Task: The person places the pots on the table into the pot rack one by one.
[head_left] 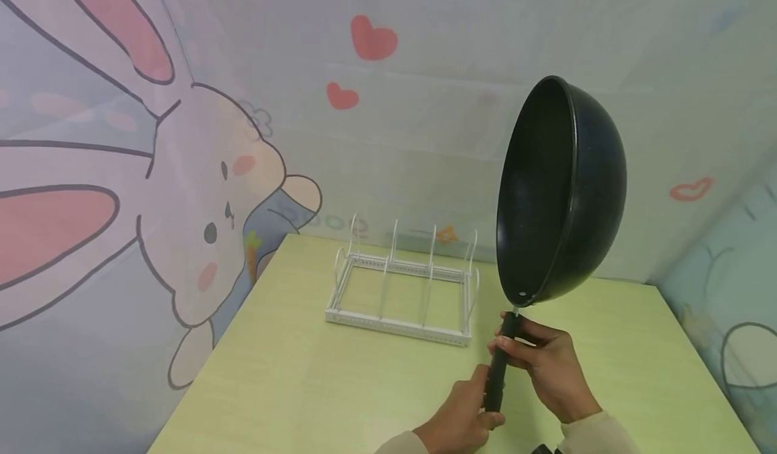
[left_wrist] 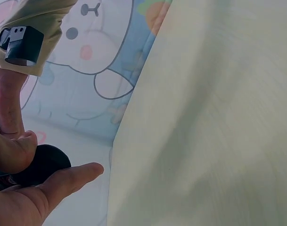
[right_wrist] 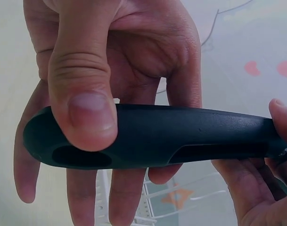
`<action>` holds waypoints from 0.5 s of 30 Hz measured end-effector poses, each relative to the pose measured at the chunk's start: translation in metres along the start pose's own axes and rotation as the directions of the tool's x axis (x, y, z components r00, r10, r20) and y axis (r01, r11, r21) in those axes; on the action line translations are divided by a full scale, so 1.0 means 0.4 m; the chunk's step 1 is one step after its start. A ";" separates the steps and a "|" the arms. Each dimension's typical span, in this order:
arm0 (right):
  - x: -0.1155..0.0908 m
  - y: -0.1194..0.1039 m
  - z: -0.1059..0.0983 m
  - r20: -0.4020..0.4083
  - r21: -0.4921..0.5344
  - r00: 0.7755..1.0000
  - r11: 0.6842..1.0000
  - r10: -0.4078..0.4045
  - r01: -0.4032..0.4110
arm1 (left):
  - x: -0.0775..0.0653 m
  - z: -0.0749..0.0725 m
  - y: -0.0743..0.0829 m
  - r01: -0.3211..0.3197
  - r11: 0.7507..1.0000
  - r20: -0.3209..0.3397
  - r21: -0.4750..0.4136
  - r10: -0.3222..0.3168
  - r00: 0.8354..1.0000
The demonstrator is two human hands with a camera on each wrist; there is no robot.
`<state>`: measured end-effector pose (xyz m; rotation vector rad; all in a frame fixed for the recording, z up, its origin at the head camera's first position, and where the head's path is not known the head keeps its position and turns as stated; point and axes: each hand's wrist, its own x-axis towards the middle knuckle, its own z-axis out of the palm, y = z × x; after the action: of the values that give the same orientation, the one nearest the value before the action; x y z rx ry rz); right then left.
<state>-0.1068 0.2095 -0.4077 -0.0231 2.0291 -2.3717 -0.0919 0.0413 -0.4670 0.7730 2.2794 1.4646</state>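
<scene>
A black wok point(head_left: 591, 191) with a deep bowl is raised above the table, tilted on its side with its dark inside facing left. Its black handle point(head_left: 496, 381) points down. Near the bowl, my right hand point(head_left: 555, 366) pinches the upper part of the handle between thumb and fingers. Lower down, my left hand point(head_left: 458, 410) holds the handle's end. The right wrist view shows the left thumb point(right_wrist: 91, 117) pressed on the handle beside its hanging hole, the other fingers behind it. In the left wrist view, the handle's end point(left_wrist: 51, 162) is partly hidden by fingers.
A white wire rack point(head_left: 397, 329) with several upright loops stands on the pale yellow-green table point(head_left: 285, 373), left of the wok. Behind the table hangs a printed cloth point(head_left: 425, 137) with a rabbit and hearts. A black device point(left_wrist: 24, 44) is strapped on the right sleeve.
</scene>
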 end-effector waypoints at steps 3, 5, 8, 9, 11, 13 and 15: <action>0.004 0.000 0.008 -0.008 -0.011 1.000 1.000 0.001 -0.002 | -0.006 -0.007 -0.004 0.005 0.999 0.001 -0.049 -0.005 1.000; 0.007 0.000 0.016 -0.014 -0.021 1.000 1.000 0.007 -0.007 | -0.010 -0.013 -0.008 0.018 0.995 0.000 -0.094 -0.018 1.000; 0.013 0.000 0.035 -0.029 -0.039 0.999 0.999 0.018 -0.019 | -0.020 -0.025 -0.014 0.034 0.988 -0.005 -0.154 -0.035 0.999; 0.014 0.000 0.042 -0.029 -0.043 0.999 0.999 0.021 -0.022 | -0.024 -0.029 -0.016 0.035 0.984 -0.008 -0.176 -0.037 0.999; 0.016 0.000 0.059 -0.041 -0.057 0.999 0.998 0.029 -0.031 | -0.034 -0.037 -0.020 0.035 0.976 -0.015 -0.215 -0.040 0.999; 0.018 0.001 0.077 -0.049 -0.064 0.998 0.997 0.034 -0.037 | -0.043 -0.045 -0.024 0.033 0.966 -0.024 -0.258 -0.040 0.999; 0.019 0.004 0.094 -0.056 -0.070 0.998 0.997 0.040 -0.044 | -0.052 -0.053 -0.029 0.031 0.953 -0.033 -0.302 -0.042 0.999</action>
<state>-0.1136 0.1719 -0.4034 0.0831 2.1152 -2.2992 -0.0896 0.0095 -0.4692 0.6118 2.0152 1.7684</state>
